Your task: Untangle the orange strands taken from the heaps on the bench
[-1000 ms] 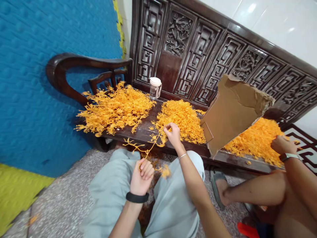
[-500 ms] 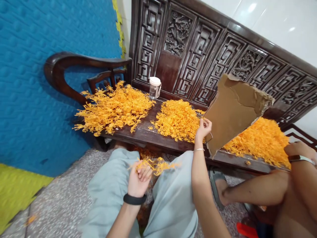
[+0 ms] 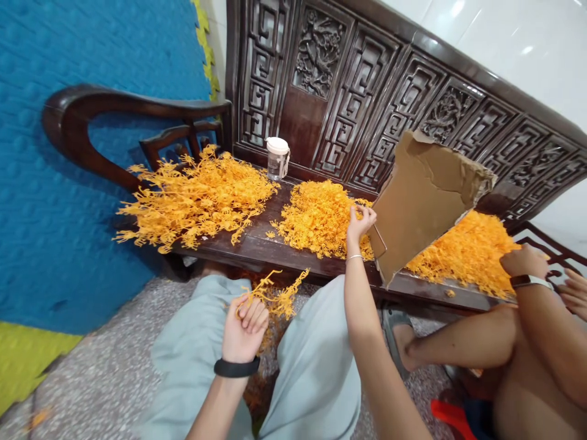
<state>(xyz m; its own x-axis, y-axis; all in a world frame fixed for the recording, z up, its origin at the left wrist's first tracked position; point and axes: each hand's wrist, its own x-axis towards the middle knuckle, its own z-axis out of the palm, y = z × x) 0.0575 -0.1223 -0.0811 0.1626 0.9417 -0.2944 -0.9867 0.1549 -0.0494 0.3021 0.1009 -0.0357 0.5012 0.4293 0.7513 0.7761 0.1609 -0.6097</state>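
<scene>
Dark counter (image 3: 255,245); blue mat (image 3: 105,49) alongside; speckled floor (image 3: 114,360). Orange strands (image 3: 285,300): clamped in your left hand (image 3: 245,327), before the counter. Your right hand (image 3: 360,223): by the middle orange heap (image 3: 315,214), grip unclear.

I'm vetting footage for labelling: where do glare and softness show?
Head view: light glares off the white tiled wall, and the bench's top rail shines; same head view: orange stems in the left hand look fairly crisp, the rightmost orange pile softer.

Loose pale-blue trousers (image 3: 316,360) are worn with 1 black left wristband (image 3: 236,368) and 1 thin whitish right bracelet (image 3: 354,256).
</scene>
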